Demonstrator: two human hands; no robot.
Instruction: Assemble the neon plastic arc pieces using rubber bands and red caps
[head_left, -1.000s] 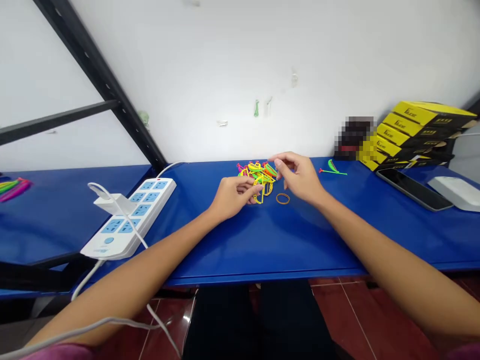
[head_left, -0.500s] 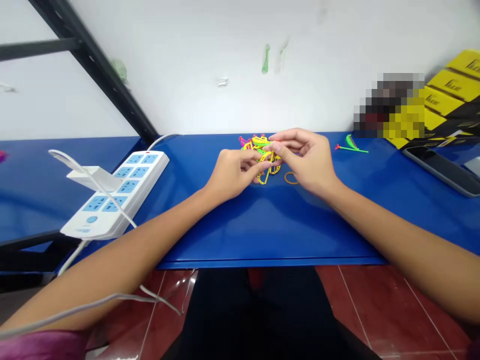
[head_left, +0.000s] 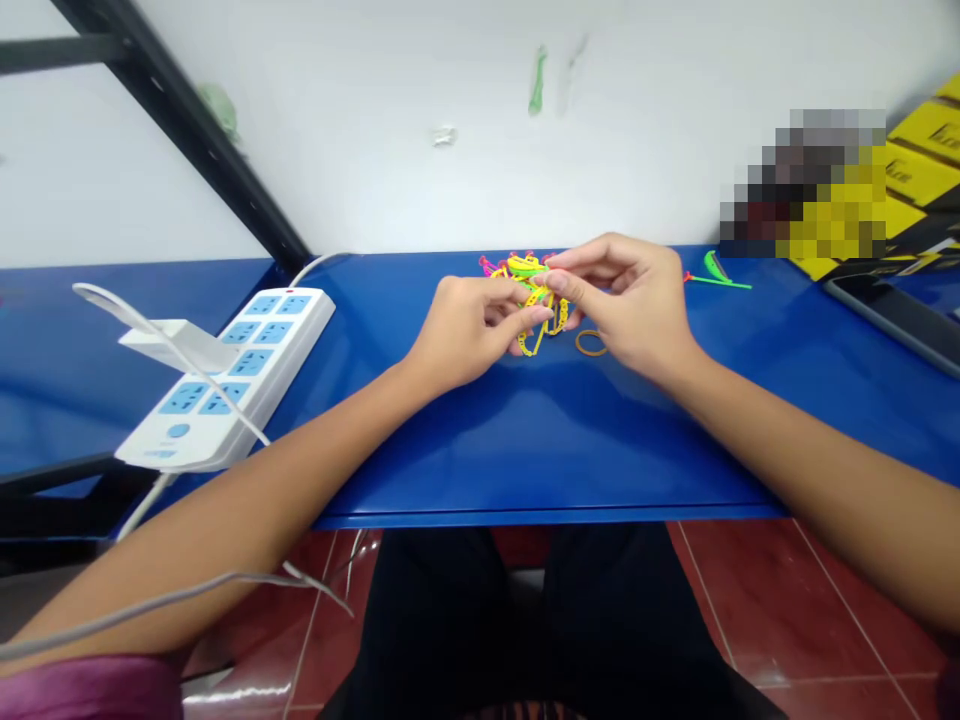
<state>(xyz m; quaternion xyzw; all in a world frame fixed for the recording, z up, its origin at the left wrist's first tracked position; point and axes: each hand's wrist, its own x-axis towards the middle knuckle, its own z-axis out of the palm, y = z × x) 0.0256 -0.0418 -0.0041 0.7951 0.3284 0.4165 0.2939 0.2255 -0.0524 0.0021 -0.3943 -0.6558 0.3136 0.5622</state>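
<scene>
The left hand (head_left: 469,335) and the right hand (head_left: 626,305) meet at the middle of the frame, their fingers curled and pinching opposite sides of a tangle of neon bands (head_left: 527,292) in yellow, green and pink. The fingertips of both hands press into the yellow loops, and the fingers hide part of the tangle, which sits just above the hands on a blue metal table (head_left: 540,470), near its back edge. A loose amber rubber band (head_left: 591,343) lies flat just below the right hand's fingers, almost touching them. To the right, a small green-and-pink plastic piece (head_left: 716,277) lies apart on the tabletop. Farther right, at the frame's edge, a dark smartphone (head_left: 892,320) lies near stacked yellow-and-black boxes (head_left: 922,135), partly hidden by a pixelated patch (head_left: 799,185). On the left, a white power strip (head_left: 247,375) with blue socket panels lies at an angle, a white cable (head_left: 315,268) rising from it towards the wall. A black metal shelf frame (head_left: 180,120) crosses the upper left, and black trousers (head_left: 442,640) show below the table above a red tile floor (head_left: 810,600).
</scene>
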